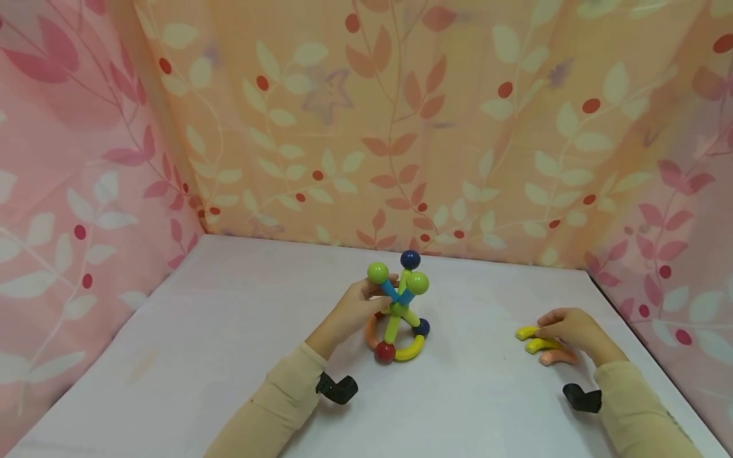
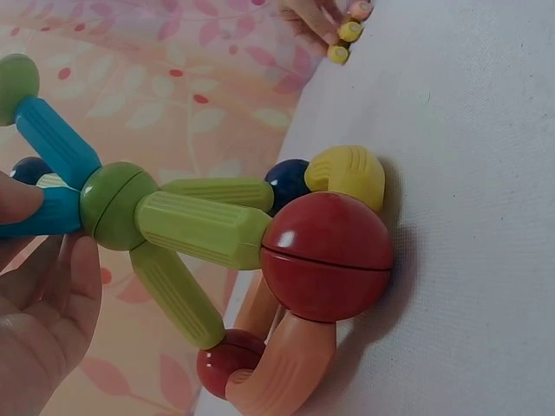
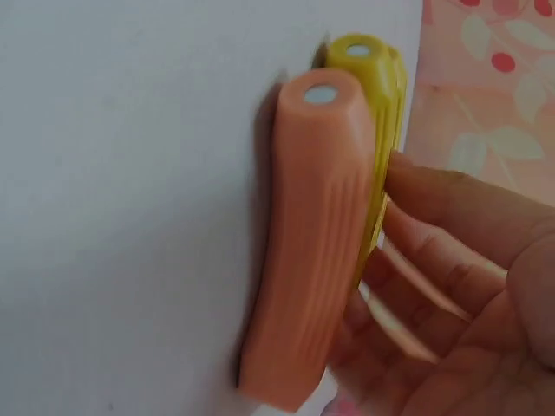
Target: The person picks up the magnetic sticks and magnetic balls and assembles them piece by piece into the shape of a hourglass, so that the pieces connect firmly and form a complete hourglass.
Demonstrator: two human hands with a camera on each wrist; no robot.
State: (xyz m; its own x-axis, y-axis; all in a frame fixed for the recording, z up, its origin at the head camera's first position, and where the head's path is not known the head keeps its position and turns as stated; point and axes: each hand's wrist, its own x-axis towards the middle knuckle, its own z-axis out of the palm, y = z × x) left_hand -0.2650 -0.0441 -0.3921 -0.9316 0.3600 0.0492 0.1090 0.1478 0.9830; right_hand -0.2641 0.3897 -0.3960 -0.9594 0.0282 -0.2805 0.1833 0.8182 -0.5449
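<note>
A magnetic ball-and-stick model stands on the table, with a ring of balls and curved sticks at its base. Green sticks rise from the ring to a green ball, from which blue sticks branch to more green balls. My left hand pinches the model near its top, thumb against a blue stick. At the far right, my right hand grips the farther yellow curved stick between thumb and fingers. A second yellow curved stick and an orange curved stick lie beside it.
A white cloth covers the table. Patterned curtains close off the back and both sides. Black wrist mounts stick out from both sleeves, low over the cloth.
</note>
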